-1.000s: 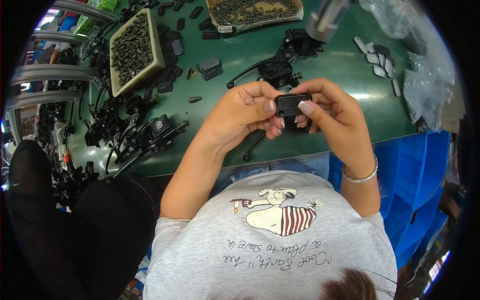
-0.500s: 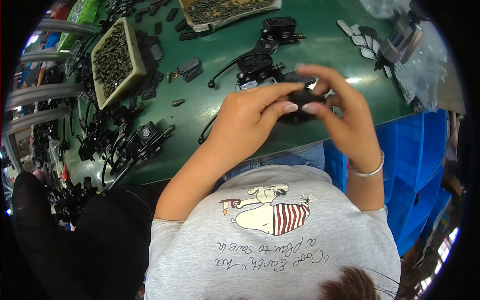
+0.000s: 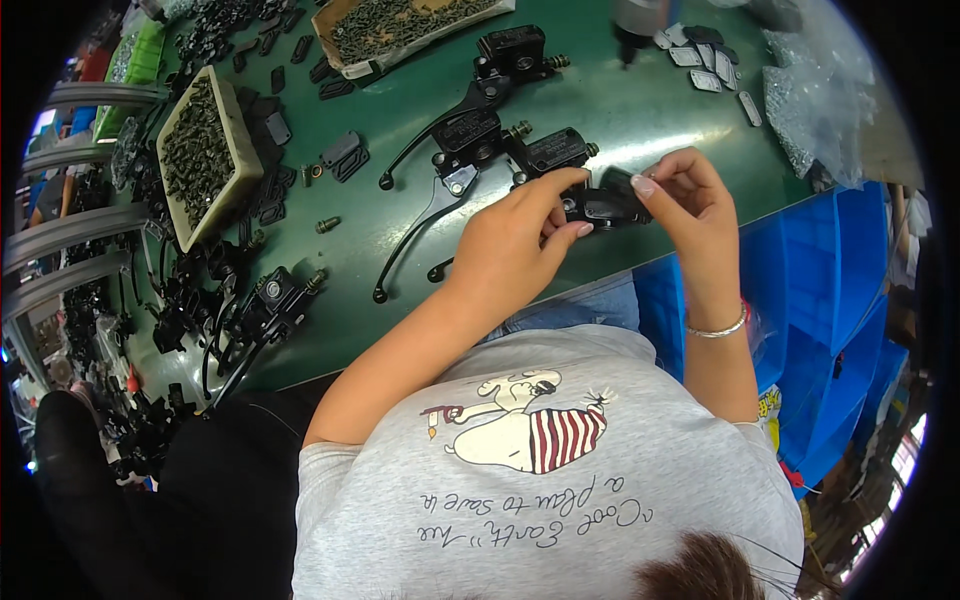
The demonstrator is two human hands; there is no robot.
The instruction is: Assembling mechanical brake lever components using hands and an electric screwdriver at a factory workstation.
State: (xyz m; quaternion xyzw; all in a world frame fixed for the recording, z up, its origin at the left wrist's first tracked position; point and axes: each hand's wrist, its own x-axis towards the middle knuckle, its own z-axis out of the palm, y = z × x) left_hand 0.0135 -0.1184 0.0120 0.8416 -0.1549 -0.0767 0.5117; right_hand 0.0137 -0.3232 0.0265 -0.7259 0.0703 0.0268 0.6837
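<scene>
Fingertips of the right hand (image 3: 695, 205) pinch a dark flat cover (image 3: 620, 184), tilted and near the top of a black lever assembly (image 3: 603, 212). This assembly is close to the front of the green workbench (image 3: 420, 92). Thumb and index finger of the left hand (image 3: 512, 240) grasp its left end, although the palm hides some of the contact. For doing this step well, the left grip should, as a judgement, keep the body steady, while the right brings the cover level, so its edge meets the rim evenly; a tilted cover could sit badly. Just beyond the fingers lie 3 similar assemblies (image 3: 470, 135), whose levers are better not knocked. Farther left are 1 loose bolt (image 3: 328, 225) and a bolt-filled tray (image 3: 247, 178); far right, silvery plates (image 3: 705, 78).
</scene>
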